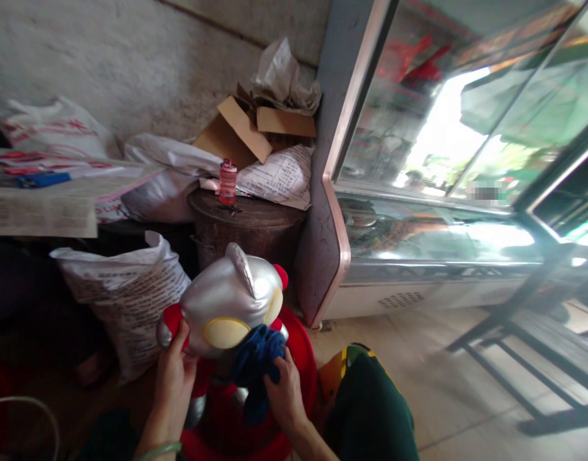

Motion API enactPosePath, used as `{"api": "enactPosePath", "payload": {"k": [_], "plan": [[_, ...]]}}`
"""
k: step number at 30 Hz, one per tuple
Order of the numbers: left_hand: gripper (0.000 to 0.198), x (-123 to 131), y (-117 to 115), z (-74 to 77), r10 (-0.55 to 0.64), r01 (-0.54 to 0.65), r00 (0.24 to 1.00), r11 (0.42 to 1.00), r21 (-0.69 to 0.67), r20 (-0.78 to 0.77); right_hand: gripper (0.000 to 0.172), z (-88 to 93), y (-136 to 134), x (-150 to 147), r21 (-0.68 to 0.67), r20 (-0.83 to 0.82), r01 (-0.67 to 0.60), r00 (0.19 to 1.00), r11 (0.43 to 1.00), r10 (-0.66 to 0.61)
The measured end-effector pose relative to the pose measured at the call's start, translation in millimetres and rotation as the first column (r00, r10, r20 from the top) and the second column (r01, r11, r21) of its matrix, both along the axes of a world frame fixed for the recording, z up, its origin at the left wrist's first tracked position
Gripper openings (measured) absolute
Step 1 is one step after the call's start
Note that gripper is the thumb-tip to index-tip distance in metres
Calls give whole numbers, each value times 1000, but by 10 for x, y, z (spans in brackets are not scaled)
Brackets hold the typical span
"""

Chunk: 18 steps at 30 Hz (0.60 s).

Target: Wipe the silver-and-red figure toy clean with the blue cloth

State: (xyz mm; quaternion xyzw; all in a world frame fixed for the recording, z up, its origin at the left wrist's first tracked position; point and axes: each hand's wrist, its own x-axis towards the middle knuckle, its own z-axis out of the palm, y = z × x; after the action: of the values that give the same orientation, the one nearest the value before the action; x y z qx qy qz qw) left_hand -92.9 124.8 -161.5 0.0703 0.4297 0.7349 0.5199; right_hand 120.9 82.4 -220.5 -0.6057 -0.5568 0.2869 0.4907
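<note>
Both hands work near the camera: left hand [171, 378] grips the silver toy [231, 301] by its left side, right hand [284, 390] clutches a blue cloth [255, 358] against its face, above a red stool [298, 346].

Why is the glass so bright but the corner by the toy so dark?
Head view: daylight glares white off the glass case, washing out what is inside; the left floor under the table sits in deep shadow; the toy shines silver, lit from the right; edges bend from the wide lens.
</note>
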Motion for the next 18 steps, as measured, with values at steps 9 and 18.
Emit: {"api": "enactPosePath", "payload": {"k": [9, 18], "plan": [[33, -2, 58, -83, 25, -25, 1000, 1000, -3, 13, 55, 117, 178, 70, -164, -327, 32, 941, 986, -85], [28, -4, 37, 32, 76, -76, 997, 997, -10, 29, 69, 137, -61, -655, -99, -613, -126, 789, 987, 39]]}}
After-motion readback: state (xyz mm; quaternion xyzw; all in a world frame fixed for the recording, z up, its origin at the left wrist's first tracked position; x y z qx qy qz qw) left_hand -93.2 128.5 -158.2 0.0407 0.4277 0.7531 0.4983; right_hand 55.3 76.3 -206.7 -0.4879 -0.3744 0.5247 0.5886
